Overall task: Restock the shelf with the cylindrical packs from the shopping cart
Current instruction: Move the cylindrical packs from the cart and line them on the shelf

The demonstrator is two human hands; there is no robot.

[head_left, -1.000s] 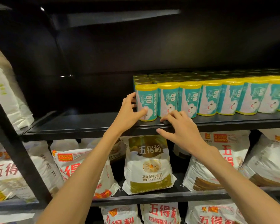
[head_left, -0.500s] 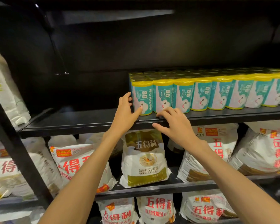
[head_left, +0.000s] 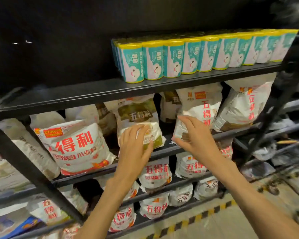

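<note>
cylindrical packs lined up, both hands free

cylindrical packs [head_left: 204, 54] stand upright in tight rows on the upper shelf [head_left: 62, 96], teal wrappers with yellow caps, touching side to side and several deep. the front row sits just behind the shelf's front edge, labels outward — likely so the facing reads clean and nothing overhangs. the leftmost pack [head_left: 132, 62] ends the row; to its left the board is bare and dark all the way to the slanted upright [head_left: 27, 163], so that is the open room for more stock.

the left hand [head_left: 135, 144] and right hand [head_left: 193, 135] hang below that shelf, in front of the flour bags [head_left: 72, 144] on the next tier down. fingers on both are spread and relaxed, palms toward the shelving, holding nothing; i cannot tell whether the fingertips touch the bags or only float before them, as the hands are motion-blurred. my judgement is that a placement is finished and the next step is a trip back to the cart, which is not clearly in view — dim metal bars at the right edge may be part of it.

moving room: the aisle floor [head_left: 223, 221] with its yellow and black stripe lies open at lower right. the shelf lips and the black upright [head_left: 283, 87] on the right are the edges to mind when bringing the next pack up.
</note>
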